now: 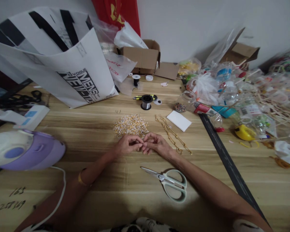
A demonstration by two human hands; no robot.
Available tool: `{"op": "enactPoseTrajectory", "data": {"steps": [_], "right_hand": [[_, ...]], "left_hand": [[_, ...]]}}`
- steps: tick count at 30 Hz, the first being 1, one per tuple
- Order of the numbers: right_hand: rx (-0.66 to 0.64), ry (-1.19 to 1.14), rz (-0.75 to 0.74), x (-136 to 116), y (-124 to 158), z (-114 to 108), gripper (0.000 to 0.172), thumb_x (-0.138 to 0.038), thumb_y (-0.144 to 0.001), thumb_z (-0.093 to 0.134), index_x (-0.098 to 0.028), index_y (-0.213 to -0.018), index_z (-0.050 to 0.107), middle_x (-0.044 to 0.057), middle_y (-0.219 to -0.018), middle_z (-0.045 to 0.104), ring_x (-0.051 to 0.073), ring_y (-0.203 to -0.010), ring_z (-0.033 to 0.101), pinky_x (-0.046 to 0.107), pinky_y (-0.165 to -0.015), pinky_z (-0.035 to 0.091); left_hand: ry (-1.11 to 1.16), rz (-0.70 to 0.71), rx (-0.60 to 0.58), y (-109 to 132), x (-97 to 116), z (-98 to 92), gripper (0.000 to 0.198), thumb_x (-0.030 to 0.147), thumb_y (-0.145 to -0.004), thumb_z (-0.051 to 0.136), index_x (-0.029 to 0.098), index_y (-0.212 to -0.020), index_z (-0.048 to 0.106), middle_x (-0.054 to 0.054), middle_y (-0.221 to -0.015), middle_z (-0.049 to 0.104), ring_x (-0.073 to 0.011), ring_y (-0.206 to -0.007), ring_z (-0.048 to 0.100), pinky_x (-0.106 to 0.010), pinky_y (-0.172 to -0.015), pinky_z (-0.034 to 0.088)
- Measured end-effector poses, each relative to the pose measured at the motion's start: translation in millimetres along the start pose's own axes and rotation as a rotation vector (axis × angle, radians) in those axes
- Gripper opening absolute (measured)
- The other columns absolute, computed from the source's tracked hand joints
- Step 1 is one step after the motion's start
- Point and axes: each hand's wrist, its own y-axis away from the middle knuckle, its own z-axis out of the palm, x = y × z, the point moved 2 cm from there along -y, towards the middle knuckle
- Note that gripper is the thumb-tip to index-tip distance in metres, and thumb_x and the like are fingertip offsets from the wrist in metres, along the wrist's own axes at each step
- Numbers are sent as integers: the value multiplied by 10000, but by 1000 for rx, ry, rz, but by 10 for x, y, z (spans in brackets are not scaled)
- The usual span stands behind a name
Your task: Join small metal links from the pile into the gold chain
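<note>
My left hand [130, 144] and my right hand [156, 144] meet at the fingertips just in front of a heap of small gold and silver pieces [130, 125]. Both hands are closed in a pinch, and whatever lies between the fingers is too small to make out. To the right of my right hand, gold chains [171, 133] lie stretched along the table. Nearer to me, scissors with pale green handles [168, 182] rest beside my right forearm, their blades slightly apart and pointing left.
A spool of wire [146, 102] and a white card [179, 120] lie beyond my hands. A large white bag [87, 74] stands at the back left, above a purple and white appliance [31, 149]. Plastic bottles and bags [228, 87] crowd the right. A cardboard box [141, 56] sits behind.
</note>
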Motion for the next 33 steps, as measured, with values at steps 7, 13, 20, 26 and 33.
{"op": "enactPoseTrajectory", "data": {"steps": [7, 13, 20, 26, 33], "right_hand": [[-56, 35, -39, 38, -4, -3, 302, -401, -739, 674, -161, -838, 519, 20, -725, 677, 115, -586, 649, 202, -515, 504], [-62, 45, -29, 33, -9, -9, 307, -412, -733, 676, -156, -830, 536, 20, -715, 668, 116, -579, 643, 204, -510, 504], [-58, 15, -32, -4, -3, 1, 293, -398, -750, 665, -145, -810, 531, 16, -702, 661, 101, -571, 629, 195, -516, 502], [-39, 10, -28, 5, -13, -6, 291, -403, -767, 646, -149, -813, 512, 20, -701, 662, 106, -572, 632, 203, -514, 505], [-33, 14, -50, 15, -23, -34, 283, -403, -784, 629, -151, -814, 506, 25, -714, 664, 108, -582, 634, 207, -522, 509]], "left_hand": [[40, -25, -34, -14, -40, -14, 197, 296, -743, 608, 101, -759, 633, -29, -615, 619, -96, -557, 550, -205, -555, 434], [42, -43, -34, -12, -49, -14, 152, 247, -748, 593, 101, -770, 630, -22, -612, 616, -90, -550, 546, -197, -544, 427], [63, -69, 0, -30, -42, -14, 154, 234, -722, 608, 92, -774, 640, -13, -598, 613, -89, -549, 548, -191, -546, 431], [37, -76, 30, -34, -8, -18, 160, 233, -731, 590, 85, -756, 648, -13, -591, 601, -86, -540, 534, -187, -533, 419], [33, -61, 22, -28, -38, -20, 171, 254, -750, 586, 95, -766, 646, -26, -628, 620, -98, -576, 554, -200, -560, 434]]}}
